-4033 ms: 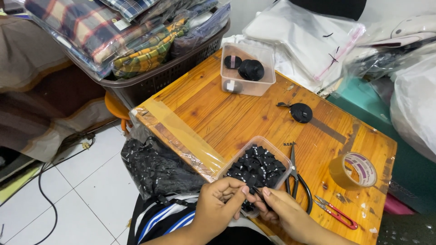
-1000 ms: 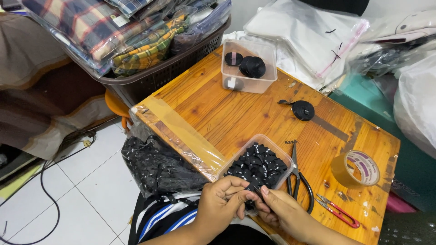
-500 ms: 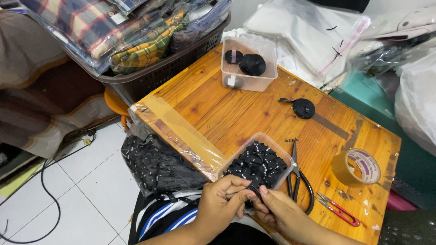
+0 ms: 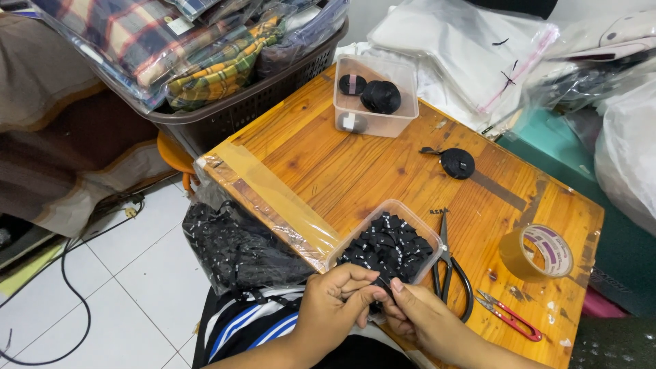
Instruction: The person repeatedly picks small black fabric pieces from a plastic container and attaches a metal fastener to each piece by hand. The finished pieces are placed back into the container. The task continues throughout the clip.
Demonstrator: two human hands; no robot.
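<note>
Over the table edge (image 4: 287, 198), both hands' fingers pinch one small black piece (image 4: 378, 285) beside the tub (image 4: 342, 251).

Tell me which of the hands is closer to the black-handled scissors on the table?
Right. The right hand sits just beside the scissors, near their handle loops; the left hand is farther away, on the other side of the right hand.

Showing a small wooden table (image 4: 355, 164) with clear tape along its near edge, standing on a white tiled floor (image 4: 137, 287). Lying across the tiles at left, a black cable (image 4: 65, 273). Crowding the far side, a dark plastic basket (image 4: 232, 113) of folded plaid cloth and white plastic bags (image 4: 465, 48), under even indoor light
</note>
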